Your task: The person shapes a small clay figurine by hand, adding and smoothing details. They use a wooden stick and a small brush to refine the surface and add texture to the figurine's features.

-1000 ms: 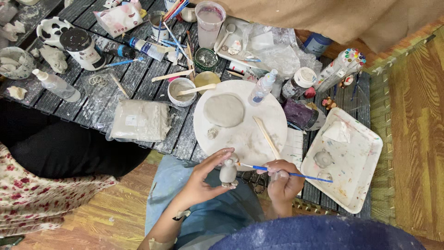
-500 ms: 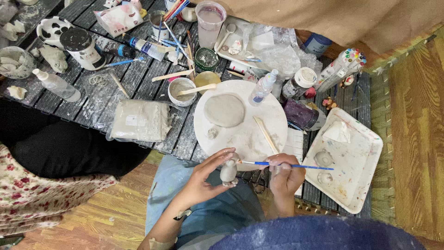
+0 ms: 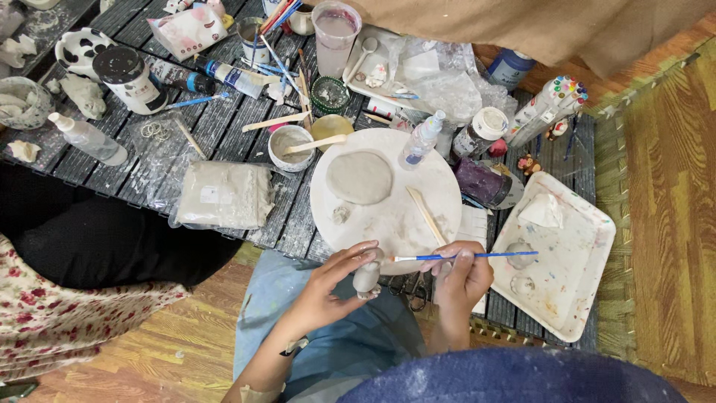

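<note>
Grey clay figure (image 3: 366,277) sat pinched in the left hand (image 3: 328,287); right hand (image 3: 462,277) fingers gripped a blue paintbrush (image 3: 462,256), bristles beside it, apparently mid-painting.

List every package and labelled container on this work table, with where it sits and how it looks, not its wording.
Pink-and-white pouch: top left, flat.
Dark-lidded jar: left, white label.
Paint tubes: lying beside that jar.
White-capped jar: right of the round board.
Marker pack: far right, slanted, coloured caps.
Clay bag: front left, clear plastic.
</note>
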